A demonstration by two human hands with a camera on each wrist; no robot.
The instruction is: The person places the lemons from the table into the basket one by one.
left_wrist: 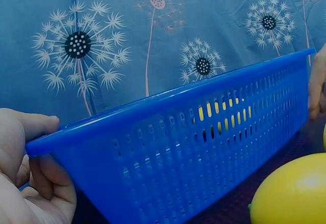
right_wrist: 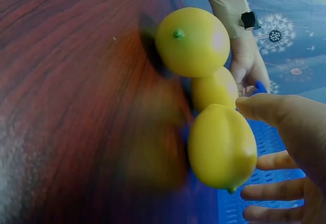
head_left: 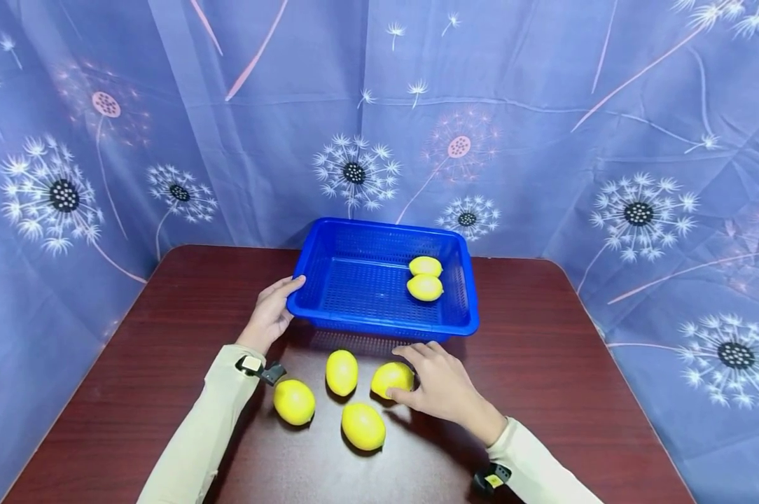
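My left hand (head_left: pixel 271 313) grips the near left corner of the blue basket (head_left: pixel 329 241), thumb over the rim and fingers curled beneath it. My right hand (head_left: pixel 439 381) lies low on the table (head_left: pixel 562 364) in front of the basket's near edge, thumb and fingers closing round a lemon (head_left: pixel 392 379); the wrist view shows the thumb on its skin and the fingers spread behind it. I count six lemons: two inside the basket toward its right wall, touching each other, and four on the table toward the near edge, one of them in my right hand. The basket is rectangular perforated plastic with a rolled rim. The lemons are smooth, glossy ovals with small green nubs. The tabletop is dark red wood grain.
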